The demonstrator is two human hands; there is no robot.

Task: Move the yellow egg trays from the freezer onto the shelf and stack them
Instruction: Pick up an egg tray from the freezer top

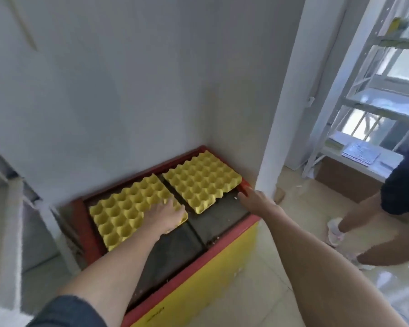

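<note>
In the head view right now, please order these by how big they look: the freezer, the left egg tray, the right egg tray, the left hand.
1. Freezer, clearly largest.
2. Left egg tray and right egg tray: they look alike, so I will not rank them.
3. Left hand, smallest; it rests on the left tray.

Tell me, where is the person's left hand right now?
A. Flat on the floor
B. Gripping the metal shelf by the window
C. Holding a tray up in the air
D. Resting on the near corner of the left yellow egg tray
D: the left hand lies on the near right corner of the left egg tray, which sits on the freezer.
</note>
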